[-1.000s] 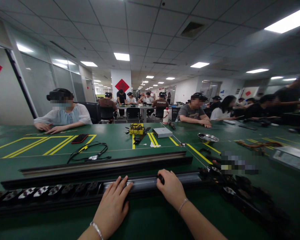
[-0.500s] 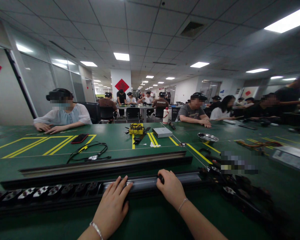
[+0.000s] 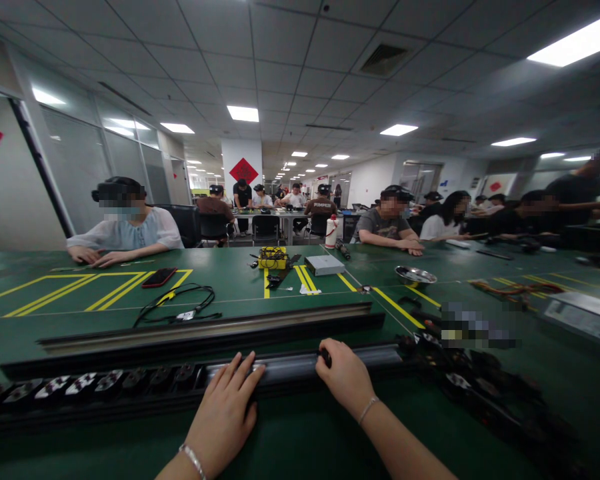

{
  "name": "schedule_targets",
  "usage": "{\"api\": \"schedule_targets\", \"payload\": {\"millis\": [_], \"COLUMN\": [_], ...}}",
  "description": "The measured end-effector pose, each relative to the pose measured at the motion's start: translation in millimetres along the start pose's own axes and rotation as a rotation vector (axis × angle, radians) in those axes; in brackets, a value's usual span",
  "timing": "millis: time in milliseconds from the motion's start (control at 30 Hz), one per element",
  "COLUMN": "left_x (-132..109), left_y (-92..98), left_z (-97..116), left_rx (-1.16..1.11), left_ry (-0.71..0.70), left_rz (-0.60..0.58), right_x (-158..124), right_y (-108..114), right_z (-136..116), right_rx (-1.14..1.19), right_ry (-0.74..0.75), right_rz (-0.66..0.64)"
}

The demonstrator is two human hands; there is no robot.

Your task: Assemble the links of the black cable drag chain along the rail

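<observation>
A long dark metal channel (image 3: 293, 375) lies across the table in front of me. Several black socket modules (image 3: 111, 380) sit in a row in its left part. My left hand (image 3: 225, 403) rests on the channel just right of that row, fingers stretched out and holding nothing. Over the channel's right half, my right hand (image 3: 349, 377) is closed on a small black part (image 3: 325, 357), whose kind I cannot make out as the fingers mostly cover it. Beyond both hands lies a second long rail (image 3: 215, 332), untouched.
Loose black parts (image 3: 473, 383) are heaped at the right. Farther back are a black cable (image 3: 213, 293), a phone (image 3: 159, 277), a yellow box with wires (image 3: 273, 258), a grey box (image 3: 325, 265) and a metal bowl (image 3: 416, 275). Other people sit across the table.
My right hand has shifted slightly to the right along the channel, with the small black part in it. My left hand stays in place.
</observation>
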State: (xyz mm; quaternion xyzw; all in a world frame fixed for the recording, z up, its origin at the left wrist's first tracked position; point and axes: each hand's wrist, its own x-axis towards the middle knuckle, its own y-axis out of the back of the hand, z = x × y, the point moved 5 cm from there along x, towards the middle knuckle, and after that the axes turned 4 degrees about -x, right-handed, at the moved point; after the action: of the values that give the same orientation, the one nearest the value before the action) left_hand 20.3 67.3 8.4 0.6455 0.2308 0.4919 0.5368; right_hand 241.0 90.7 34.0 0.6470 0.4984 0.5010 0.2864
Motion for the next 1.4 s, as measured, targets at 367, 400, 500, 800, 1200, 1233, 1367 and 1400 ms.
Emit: {"api": "schedule_targets", "payload": {"millis": [367, 400, 500, 800, 1200, 1233, 1367, 1400], "left_x": [-0.1, -0.3, -0.6, -0.4, -0.5, -0.7, -1.1, -1.1], "left_y": [-1.9, -1.8, -1.5, -2.4, -2.7, -3.3, -5.0, -5.1], "left_z": [-0.9, -1.0, -1.0, -2.2, -1.0, -1.4, -2.8, -3.0], "left_rx": [0.002, 0.000, -0.004, 0.001, -0.001, -0.001, 0.004, 0.004], "left_ry": [-0.002, -0.002, 0.000, 0.001, -0.002, -0.003, -0.003, -0.004], "left_rz": [-0.002, 0.000, 0.000, 0.000, -0.002, -0.002, -0.004, -0.003], "right_x": [-0.6, -0.6, -0.7, -0.1, -0.6, -0.6, -0.2, -0.2], "right_y": [0.1, -0.2, -0.6, -1.3, -3.3, -3.4, -4.7, -5.1], "right_z": [1.2, 1.5, 2.5, 7.0, 8.5, 8.9, 11.4, 12.0], "right_rx": [-0.012, -0.009, 0.005, -0.034, -0.063, -0.062, -0.055, -0.052], "right_ry": [0.009, 0.005, -0.011, -0.033, -0.042, -0.044, -0.051, -0.052], "right_rz": [-0.004, -0.004, 0.000, 0.050, 0.014, 0.019, 0.037, 0.037]}}
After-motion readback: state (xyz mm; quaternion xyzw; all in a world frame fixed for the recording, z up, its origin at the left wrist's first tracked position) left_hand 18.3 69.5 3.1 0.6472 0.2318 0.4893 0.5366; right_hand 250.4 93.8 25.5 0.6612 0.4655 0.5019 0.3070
